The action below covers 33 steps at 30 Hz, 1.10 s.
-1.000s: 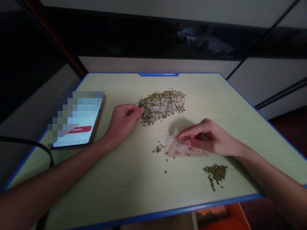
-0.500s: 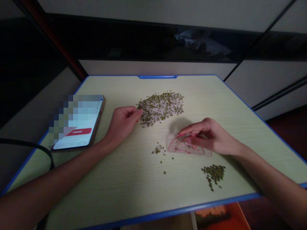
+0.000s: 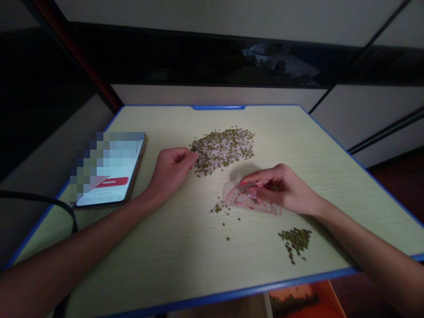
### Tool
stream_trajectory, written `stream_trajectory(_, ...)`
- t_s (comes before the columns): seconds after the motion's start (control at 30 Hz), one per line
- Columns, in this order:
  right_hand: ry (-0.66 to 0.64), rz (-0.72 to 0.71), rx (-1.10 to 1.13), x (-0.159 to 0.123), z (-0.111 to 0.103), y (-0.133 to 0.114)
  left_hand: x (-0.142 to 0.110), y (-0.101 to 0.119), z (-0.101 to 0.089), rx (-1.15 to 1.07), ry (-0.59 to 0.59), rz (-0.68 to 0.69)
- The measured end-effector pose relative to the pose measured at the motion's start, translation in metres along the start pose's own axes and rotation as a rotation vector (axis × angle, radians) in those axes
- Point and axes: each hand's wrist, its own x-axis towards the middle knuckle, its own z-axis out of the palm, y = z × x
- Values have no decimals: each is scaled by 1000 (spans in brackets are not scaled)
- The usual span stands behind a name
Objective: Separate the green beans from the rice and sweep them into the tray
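Note:
A mixed pile of small green beans and whitish grains (image 3: 225, 148) lies in the middle of the table. At its left edge rests my left hand (image 3: 174, 168), closed with thumb against curled fingers; whatever it might hold is hidden. My right hand (image 3: 281, 190) pinches a clear protractor with red markings (image 3: 247, 199) between thumb and fingers, tilted above the tabletop. Just left of the protractor is a small scatter of beans and grains (image 3: 218, 206), with a few single beans in front. Closer to me, below my right wrist, sits a separate heap of green beans (image 3: 296, 239).
The pale table (image 3: 159, 260) has a blue rim. On its left side a phone (image 3: 109, 192) with a lit screen leans up, and a dark cable (image 3: 59, 201) runs nearby. Behind stands a cabinet (image 3: 212, 95) with a glossy black band. An orange picture (image 3: 304, 300) shows below the front edge.
My right hand has shifted slightly left with the protractor, bringing it nearer the small scatter of beans. My left hand stays in place.

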Motion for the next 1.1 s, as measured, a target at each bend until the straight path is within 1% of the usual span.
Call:
stream_trajectory(0.27, -17, -54, -105, -6, -8, -3, 0, -1, 1, -9, 3, -2)
stream_trajectory(0.47, -46, -89, -94, -5, -5, 0, 1, 0, 1, -15, 10, -1)
stream_trajectory(0.87, -79, -127, -111, -4, -1, -4, 1, 0, 1, -28, -2, -2)
stream_trajectory(1.1, -48, -98, -92, -3, 0, -4, 0, 1, 1, -23, 3, -8)
